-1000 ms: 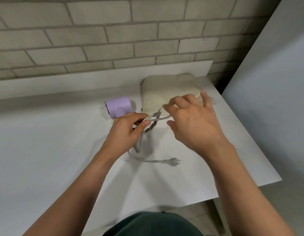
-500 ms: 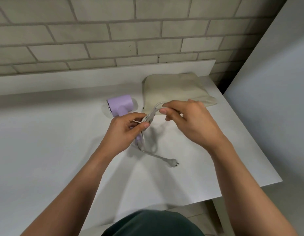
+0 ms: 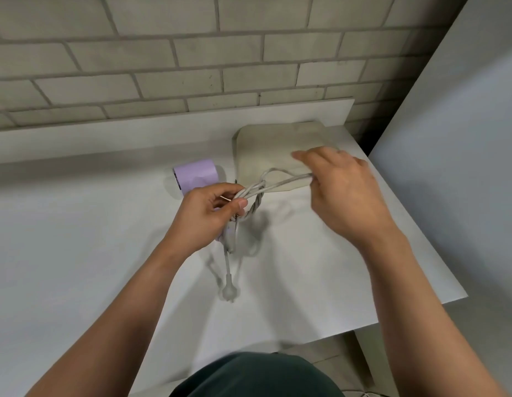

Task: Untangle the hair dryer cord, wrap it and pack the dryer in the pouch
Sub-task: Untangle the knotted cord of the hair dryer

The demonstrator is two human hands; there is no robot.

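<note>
A lilac hair dryer [image 3: 195, 176] lies on the white table [image 3: 77, 253], its handle hidden under my left hand [image 3: 204, 217]. That hand grips the twisted bundle of the grey cord [image 3: 256, 203] against the handle. My right hand [image 3: 339, 190] pinches a loop of the same cord and holds it stretched out to the right, above the beige pouch [image 3: 275, 147]. The cord's free end hangs down from my left hand, and its plug [image 3: 229, 292] hangs just over the table.
A brick wall with a low white ledge [image 3: 163, 133] runs along the back. A grey panel [image 3: 464, 167] stands to the right of the table. The table's right edge and front corner [image 3: 461, 296] are near my right arm.
My right hand has drawn the cord loop out to the right, over the pouch. The plug has been pulled left and toward me and now hangs under my left hand.
</note>
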